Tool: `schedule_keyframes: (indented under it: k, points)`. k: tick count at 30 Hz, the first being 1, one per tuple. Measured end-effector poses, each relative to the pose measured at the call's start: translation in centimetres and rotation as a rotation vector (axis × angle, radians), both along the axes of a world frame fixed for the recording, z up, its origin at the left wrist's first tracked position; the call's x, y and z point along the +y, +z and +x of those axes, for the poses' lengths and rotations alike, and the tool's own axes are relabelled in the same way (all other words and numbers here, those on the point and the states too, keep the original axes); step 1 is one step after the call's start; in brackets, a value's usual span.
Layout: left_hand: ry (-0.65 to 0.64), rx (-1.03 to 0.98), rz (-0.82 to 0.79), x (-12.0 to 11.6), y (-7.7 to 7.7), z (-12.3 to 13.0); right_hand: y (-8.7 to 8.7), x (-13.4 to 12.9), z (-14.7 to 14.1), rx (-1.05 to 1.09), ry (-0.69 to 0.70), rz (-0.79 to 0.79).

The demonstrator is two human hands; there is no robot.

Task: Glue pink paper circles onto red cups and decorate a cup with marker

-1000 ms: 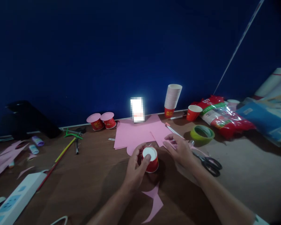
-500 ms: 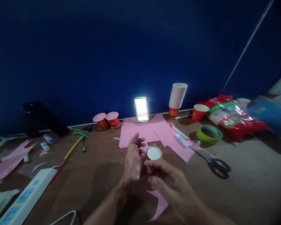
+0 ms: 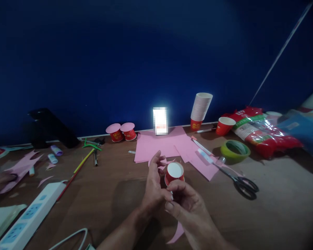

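My left hand (image 3: 154, 184) is upright on its edge left of a red paper cup, its fingers stretched out and apart. The cup (image 3: 175, 170) stands upside down, pale base up. My right hand (image 3: 187, 201) is in front of the cup, thumb and forefinger curled around the tip of my left thumb. A tiny whitish bit shows at that thumb tip; I cannot make out what it is. Under my right hand lies a curved pink paper scrap (image 3: 176, 234). A rounded pink paper piece (image 3: 156, 162) is partly hidden behind my left fingers.
Pink sheets (image 3: 159, 146) lie behind the cup. Scissors (image 3: 242, 185), yellow-green tape (image 3: 234, 150), a cup stack (image 3: 201, 107) and red packets (image 3: 263, 133) are rightward. Two pink-topped cups (image 3: 114, 133), a power strip (image 3: 31, 215) and another person's hand (image 3: 1, 182) are leftward.
My right thumb and forefinger have closed in on my left thumb tip. Another person's hand has come in at the left edge onto pink paper. The view has shifted slightly.
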State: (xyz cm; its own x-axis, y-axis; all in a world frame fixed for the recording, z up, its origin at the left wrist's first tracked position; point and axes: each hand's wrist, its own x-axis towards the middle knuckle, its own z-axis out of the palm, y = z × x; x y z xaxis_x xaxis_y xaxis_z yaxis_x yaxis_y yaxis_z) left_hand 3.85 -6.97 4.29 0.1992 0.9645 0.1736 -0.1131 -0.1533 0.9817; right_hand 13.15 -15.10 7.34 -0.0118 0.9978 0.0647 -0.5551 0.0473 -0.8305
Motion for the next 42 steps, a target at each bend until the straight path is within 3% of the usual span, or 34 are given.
schedule_keyframes:
  k: [6,12,14,17,22,26,29,42]
  points:
    - [-0.039,-0.022,0.068,0.0,-0.2,-0.3,-0.2,0.1,0.1,0.197,0.115,-0.129]
    - [0.013,-0.005,0.124,0.4,-0.6,-0.9,0.7,-0.1,1.1,0.196,0.088,-0.254]
    - [0.019,0.046,0.175,0.7,-0.6,-1.2,0.7,0.0,2.2,0.035,0.004,-0.207]
    - [-0.021,0.141,0.255,1.0,-0.7,-1.4,0.0,0.5,4.5,-0.447,-0.201,-0.053]
    - [-0.152,0.172,0.257,1.1,-1.2,-1.1,-2.2,1.5,7.1,-0.994,-0.333,0.222]
    - [-0.161,0.3,0.517,1.2,-1.5,-1.0,-3.1,1.8,7.2,-1.121,-0.365,0.399]
    - [-0.137,0.379,0.64,1.2,-1.4,-1.1,-3.1,1.8,7.1,-1.164,-0.381,0.446]
    - [-0.089,0.518,0.719,1.0,-1.2,-1.0,-3.4,1.8,7.6,-1.414,-0.478,0.632]
